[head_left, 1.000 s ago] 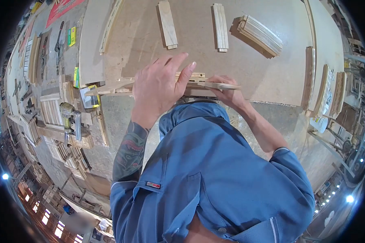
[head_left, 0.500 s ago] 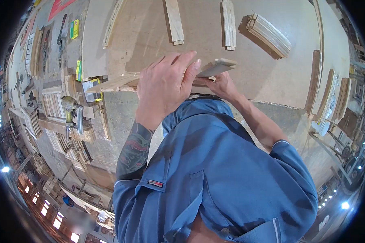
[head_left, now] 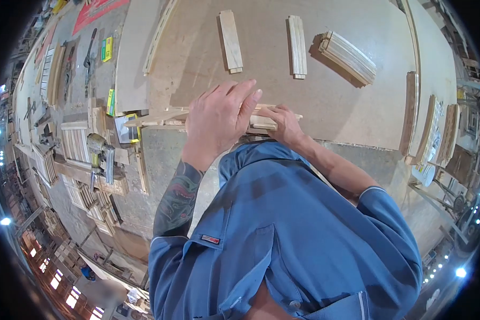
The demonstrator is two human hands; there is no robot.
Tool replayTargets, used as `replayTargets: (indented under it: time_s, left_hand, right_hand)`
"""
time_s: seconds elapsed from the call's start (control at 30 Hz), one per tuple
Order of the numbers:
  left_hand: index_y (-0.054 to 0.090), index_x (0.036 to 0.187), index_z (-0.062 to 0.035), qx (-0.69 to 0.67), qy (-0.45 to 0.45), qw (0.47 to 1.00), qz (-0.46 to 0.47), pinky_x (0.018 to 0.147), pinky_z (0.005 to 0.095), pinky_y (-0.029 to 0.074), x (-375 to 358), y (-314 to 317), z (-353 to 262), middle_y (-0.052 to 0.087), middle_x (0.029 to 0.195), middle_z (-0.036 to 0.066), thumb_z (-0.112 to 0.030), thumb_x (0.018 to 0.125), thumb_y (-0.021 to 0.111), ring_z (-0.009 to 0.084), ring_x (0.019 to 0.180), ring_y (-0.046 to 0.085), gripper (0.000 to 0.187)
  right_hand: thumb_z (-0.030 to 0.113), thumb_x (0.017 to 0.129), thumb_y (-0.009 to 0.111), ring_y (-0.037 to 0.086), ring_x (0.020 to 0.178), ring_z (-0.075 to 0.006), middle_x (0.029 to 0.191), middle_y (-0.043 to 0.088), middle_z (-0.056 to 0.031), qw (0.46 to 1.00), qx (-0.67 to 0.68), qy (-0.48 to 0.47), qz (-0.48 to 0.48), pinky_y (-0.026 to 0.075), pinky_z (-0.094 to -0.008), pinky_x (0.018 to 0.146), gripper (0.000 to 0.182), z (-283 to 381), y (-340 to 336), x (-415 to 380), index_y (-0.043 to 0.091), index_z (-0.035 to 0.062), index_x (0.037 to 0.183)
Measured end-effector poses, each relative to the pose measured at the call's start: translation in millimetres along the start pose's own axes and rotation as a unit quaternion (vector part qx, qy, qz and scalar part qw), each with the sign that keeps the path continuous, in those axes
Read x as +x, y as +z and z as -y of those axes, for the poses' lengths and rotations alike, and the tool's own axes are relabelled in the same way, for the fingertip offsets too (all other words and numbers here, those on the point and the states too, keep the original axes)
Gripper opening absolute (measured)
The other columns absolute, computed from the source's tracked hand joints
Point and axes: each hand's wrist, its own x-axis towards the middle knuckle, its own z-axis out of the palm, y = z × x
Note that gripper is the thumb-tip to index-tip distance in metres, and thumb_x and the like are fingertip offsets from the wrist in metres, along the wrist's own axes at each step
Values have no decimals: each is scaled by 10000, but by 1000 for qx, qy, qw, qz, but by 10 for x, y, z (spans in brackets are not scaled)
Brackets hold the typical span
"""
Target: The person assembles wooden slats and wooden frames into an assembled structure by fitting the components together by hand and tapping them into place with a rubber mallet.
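Note:
My left hand (head_left: 217, 118) is over several pale wooden strips (head_left: 165, 117) at the near edge of the board-topped table (head_left: 272, 96). Its fingers are stretched out, with the thumb a little apart, and it hides part of the strips. On the right, my right hand (head_left: 286, 126) closes around a short wooden piece (head_left: 263, 124) lying along the same edge. How these pieces fit together under my hands is hidden.
Farther back lie a single slat (head_left: 230, 42), a narrow pair of slats (head_left: 297, 48) and a bundle of slats (head_left: 348, 57). To the left are a nail gun (head_left: 98, 154), a yellow-green box (head_left: 107, 49) and stacked wood (head_left: 76, 141). Long strips (head_left: 409, 112) stand at right.
The wooden piece in my right hand has come down from a raised, tilted position to lie flat along the table edge. My left hand stays nearly in place.

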Motion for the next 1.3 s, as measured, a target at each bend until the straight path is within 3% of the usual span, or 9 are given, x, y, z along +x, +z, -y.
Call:
replayTargets:
  time_s: [0.2, 0.3, 0.5, 0.6, 0.73, 0.87, 0.93, 1.0, 1.3]
  left_hand:
    - [684, 1143, -104, 13, -6, 1000, -18, 757, 400, 536, -77, 25, -5, 708, 1036, 111, -388, 969, 549, 314, 917, 679, 359]
    - [681, 1138, -107, 41, -3, 999, -25, 753, 411, 536, -109, 31, -15, 700, 1033, 109, -467, 923, 590, 307, 902, 680, 429]
    - [671, 1148, -108, 71, 72, 995, -11, 777, 403, 528, -56, 4, -83, 690, 1050, 95, -565, 821, 678, 287, 915, 673, 561]
    - [672, 1146, -108, 96, 95, 991, -4, 796, 396, 523, -29, -3, -72, 692, 1049, 96, -538, 819, 690, 286, 936, 667, 541]
    - [668, 1184, -107, 72, 93, 993, 2, 878, 416, 512, 69, 45, -290, 699, 1090, 119, -377, 857, 707, 316, 1033, 653, 426]
    - [683, 1165, -108, -2, 61, 998, -17, 835, 395, 527, 205, 303, -386, 704, 1060, 128, -362, 884, 679, 306, 957, 672, 378]
    - [689, 1150, -114, -45, -15, 999, 9, 775, 381, 536, 184, 324, -400, 709, 1023, 131, -407, 884, 674, 295, 871, 678, 396]
    - [690, 1150, -117, -18, 3, 1000, -24, 757, 381, 534, 119, 385, -365, 709, 1013, 130, -433, 875, 678, 291, 848, 674, 418]
    - [693, 1140, -113, 12, 44, 996, -76, 725, 387, 530, 48, 421, -349, 709, 1016, 133, -493, 852, 685, 309, 800, 662, 476]
  right_hand:
    - [16, 745, 627, 651, 801, -347, 852, 681, -117, 999, 47, -6, 2, 508, -448, 752, 314, -84, -27, -58, 631, 106, 1046]
    - [123, 845, 630, 671, 954, -367, 1086, 692, -177, 963, 156, 29, 219, 528, -446, 852, 362, -351, -320, 155, 645, 113, 1207]
    - [346, 844, 641, 473, 1264, -376, 1304, 543, -153, 957, -183, 186, -128, 395, -448, 1049, 576, -478, 476, 1541, 523, 3, 1291]
    - [322, 845, 650, 479, 1261, -343, 1311, 532, -151, 946, -228, 212, -88, 397, -470, 1023, 573, -547, 811, 1685, 497, 29, 1314]
    - [218, 824, 656, 560, 1164, -340, 1193, 602, -172, 966, -113, 227, -50, 458, -454, 968, 356, -650, 709, 1428, 562, 29, 1111]
    - [208, 893, 623, 651, 870, -258, 925, 653, -177, 976, 196, 95, -24, 509, -373, 753, 215, -1196, 456, 832, 571, 32, 1003]
    - [240, 914, 626, 634, 853, -187, 936, 668, -145, 943, 243, 221, -56, 493, -330, 715, 262, -826, -125, 374, 576, 23, 1051]
    - [215, 909, 653, 628, 843, -139, 940, 676, -108, 927, 319, 187, -62, 495, -306, 707, 258, -629, -442, 7, 621, 20, 1074]
    - [108, 841, 724, 681, 860, -196, 878, 700, -103, 955, 246, 165, 5, 547, -353, 768, 176, -377, -350, -321, 693, 9, 983]
